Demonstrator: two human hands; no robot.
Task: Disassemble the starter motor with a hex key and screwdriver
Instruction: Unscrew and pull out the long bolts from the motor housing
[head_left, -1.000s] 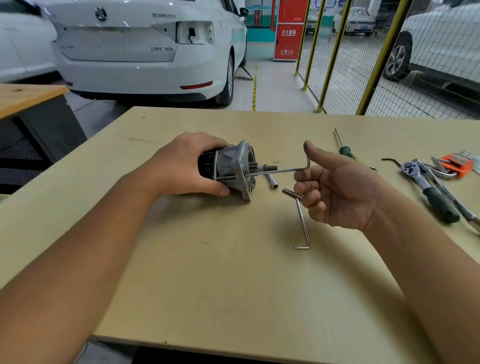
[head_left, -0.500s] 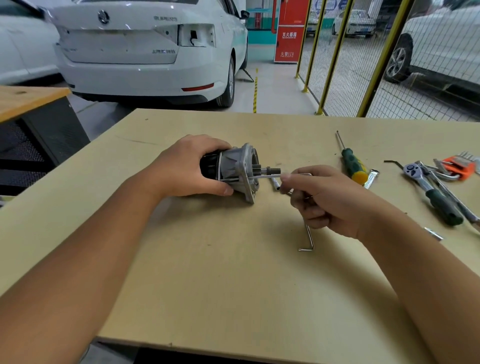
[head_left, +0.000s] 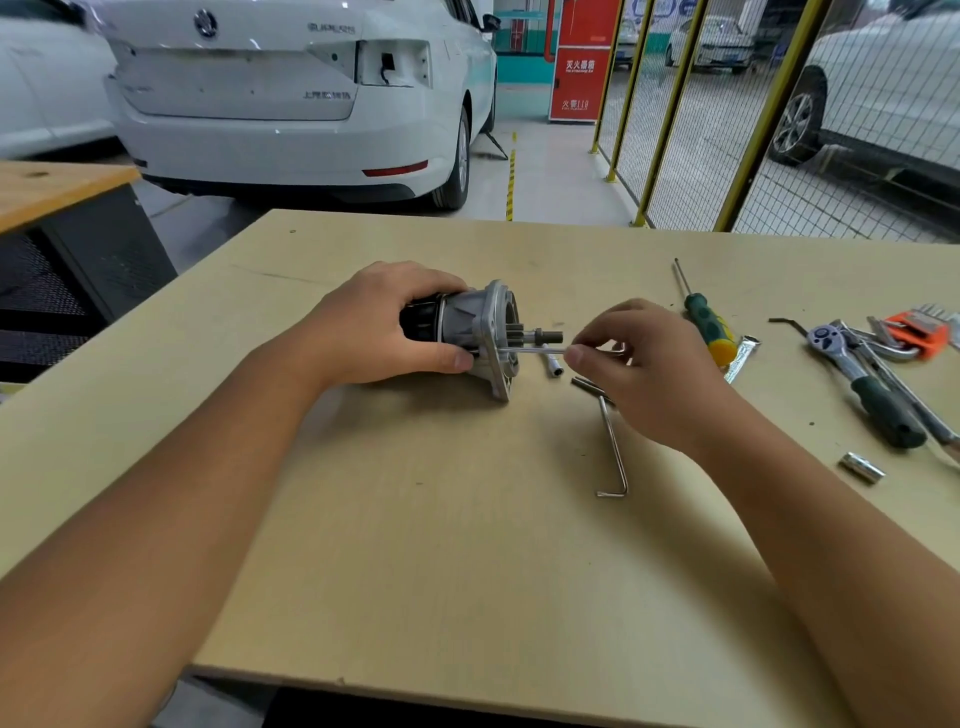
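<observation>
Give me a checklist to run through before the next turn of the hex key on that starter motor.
1. Left hand grips the starter motor: ok.
2. Motor rests on the table: ok.
3. Right hand pinches the hex key: ok.
4. Key tip reaches the motor's flange: ok; seated in a bolt head: cannot tell.
5. Spare hex key lies under the right hand, may snag: not ok.
6. Screwdriver within reach on the right: ok.

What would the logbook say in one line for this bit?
step: loosening bolt | left hand: holds starter motor on table | right hand: pinches hex key in motor flange | screwdriver: untouched
</observation>
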